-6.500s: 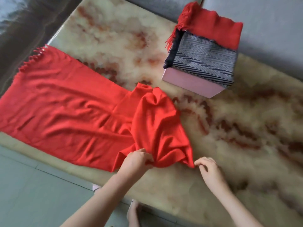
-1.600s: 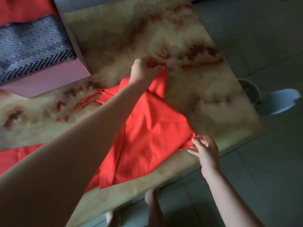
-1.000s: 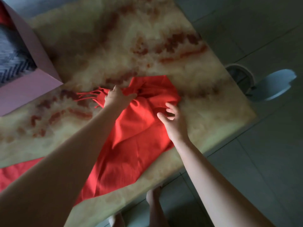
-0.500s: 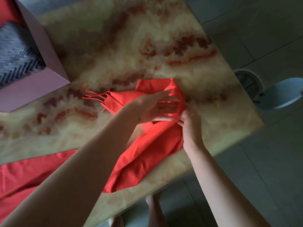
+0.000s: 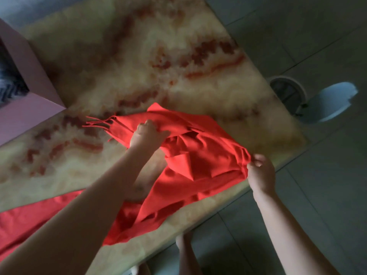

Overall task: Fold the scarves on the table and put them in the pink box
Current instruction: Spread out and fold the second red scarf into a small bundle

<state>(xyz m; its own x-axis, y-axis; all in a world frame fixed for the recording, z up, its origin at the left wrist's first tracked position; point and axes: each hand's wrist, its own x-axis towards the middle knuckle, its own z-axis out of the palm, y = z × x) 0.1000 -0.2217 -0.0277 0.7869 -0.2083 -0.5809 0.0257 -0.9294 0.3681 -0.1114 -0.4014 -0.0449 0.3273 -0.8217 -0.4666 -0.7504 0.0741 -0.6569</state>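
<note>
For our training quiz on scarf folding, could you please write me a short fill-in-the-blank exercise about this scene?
1. The soft fringed scarf on the glossy marble-patterned table is ___ in colour.
2. Its tasselled fringe points toward the ___ rectangular box.
3. The right hand pinches the scarf's bunched edge; the end nearer the fringe is gripped by the ___ one.
Missing words: red; pink; left, meaning the left hand.

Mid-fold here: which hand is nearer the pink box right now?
Left. The left hand grips the red scarf beside its fringed end, the end towards the pink box; the right hand pinches the scarf's opposite side, near the table edge.
</note>
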